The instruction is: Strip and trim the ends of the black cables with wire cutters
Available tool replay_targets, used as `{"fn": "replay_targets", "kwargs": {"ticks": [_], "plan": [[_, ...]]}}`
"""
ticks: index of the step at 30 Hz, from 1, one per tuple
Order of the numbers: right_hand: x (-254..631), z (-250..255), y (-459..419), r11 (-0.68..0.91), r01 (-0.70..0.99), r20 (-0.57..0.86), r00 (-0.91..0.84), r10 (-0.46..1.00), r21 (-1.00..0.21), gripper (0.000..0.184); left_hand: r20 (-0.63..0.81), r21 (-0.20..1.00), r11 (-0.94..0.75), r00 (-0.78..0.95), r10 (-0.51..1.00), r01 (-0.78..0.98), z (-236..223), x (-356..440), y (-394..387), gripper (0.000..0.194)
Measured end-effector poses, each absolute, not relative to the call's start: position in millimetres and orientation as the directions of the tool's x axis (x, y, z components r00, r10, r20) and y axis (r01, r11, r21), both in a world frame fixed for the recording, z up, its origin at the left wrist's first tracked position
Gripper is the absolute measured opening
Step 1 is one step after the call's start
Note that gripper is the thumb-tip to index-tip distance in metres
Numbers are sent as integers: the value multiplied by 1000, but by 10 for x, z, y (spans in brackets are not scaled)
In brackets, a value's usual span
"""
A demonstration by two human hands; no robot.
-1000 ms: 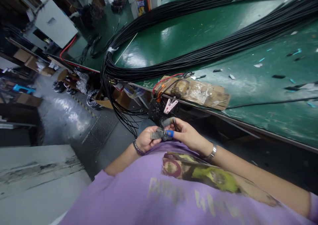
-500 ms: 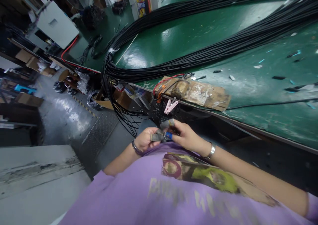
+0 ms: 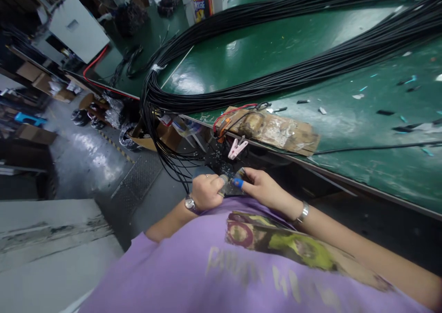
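Note:
Both hands meet close to my chest, below the edge of the green table [image 3: 345, 133]. My left hand [image 3: 206, 191] is turned knuckles up, its fingers closed round a small grey thing I cannot make out. My right hand [image 3: 262, 188] pinches the same spot; its thumb tip wears a blue cover [image 3: 237, 182] and other fingertips wear grey tape. A large bundle of black cables [image 3: 276, 78] lies across the table and hangs over its left end, just above my hands.
A taped cardboard pad [image 3: 276, 131] with red and orange wires lies at the table edge, and a pink clip [image 3: 236, 148] hangs below it. Scraps litter the table top. Boxes, a grey cabinet [image 3: 78, 27] and cable coils stand on the floor at left.
My left hand has rolled over from palm up to knuckles up and closed tighter. Both hands have stayed near my chest, and the grey thing between them is now mostly hidden.

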State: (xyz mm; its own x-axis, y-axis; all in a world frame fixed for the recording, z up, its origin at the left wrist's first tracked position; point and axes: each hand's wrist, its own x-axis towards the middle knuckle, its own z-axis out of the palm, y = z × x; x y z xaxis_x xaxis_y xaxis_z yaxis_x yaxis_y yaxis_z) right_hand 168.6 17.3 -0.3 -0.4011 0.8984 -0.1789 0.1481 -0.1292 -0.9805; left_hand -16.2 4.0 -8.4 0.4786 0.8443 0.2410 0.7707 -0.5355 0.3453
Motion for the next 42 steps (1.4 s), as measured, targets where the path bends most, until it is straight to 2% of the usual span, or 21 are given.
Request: {"fn": "replay_targets", "kwargs": {"ticks": [3, 5, 9, 11, 13, 14, 17, 19, 21, 23, 25, 31, 38, 40, 42], "plan": [[1698, -34, 162, -48, 201, -127, -401, 907, -978, 19, 228, 333, -531, 480, 847, 780, -69, -165, 34, 12], [1700, -61, 152, -10, 230, -101, -386, 917, -973, 12, 227, 364, -525, 473, 851, 770, -51, -163, 27, 12], [1707, -91, 143, 51, 233, -46, -393, 918, -971, 7, 177, 551, -420, 391, 903, 721, -6, -139, 28, 9], [1721, -78, 148, 115, 254, 5, -397, 918, -960, 5, 72, 711, -284, 335, 939, 643, 14, -119, 42, 11], [1738, -52, 160, 222, 295, 86, -414, 906, -929, 4, -123, 868, -54, 318, 940, 494, 25, -101, 60, 22], [1746, -41, 169, 282, 315, 129, -431, 893, -906, 4, -235, 910, 89, 327, 915, 404, 28, -94, 68, 29], [1764, -46, 212, 402, 379, 205, -463, 862, -834, 7, -484, 875, 449, 375, 791, 183, 36, -88, 75, 44], [1777, -100, 250, 379, 453, 185, -415, 891, -807, 7, -544, 821, 564, 429, 722, 91, 46, -94, 64, 49], [1794, -181, 284, 279, 524, 102, -341, 934, -805, 5, -558, 783, 622, 476, 680, 30, 54, -104, 50, 51], [1805, -254, 301, 156, 535, -33, -327, 944, -831, 16, -563, 764, 644, 460, 687, -28, 49, -114, 43, 51], [1800, -285, 296, 64, 476, -124, -353, 927, -877, 27, -563, 761, 643, 398, 724, -92, 29, -123, 47, 51], [1729, -79, 237, -91, 149, -140, -362, 922, -985, 19, -552, 764, 626, 344, 759, -156, -18, -124, 62, 47], [1646, 44, 242, -146, 114, -181, -431, 884, -983, 33, -514, 835, 550, 332, 791, -16, -34, -86, 20, 41], [1627, 19, 236, -207, 85, -224, -410, 884, -975, 35, -449, 886, 462, 320, 834, 40, -42, -80, 2, 36], [1611, -17, 218, -329, 12, -308, -386, 869, -944, 37, -324, 945, 297, 266, 908, 137, -47, -79, -16, 28]]}}
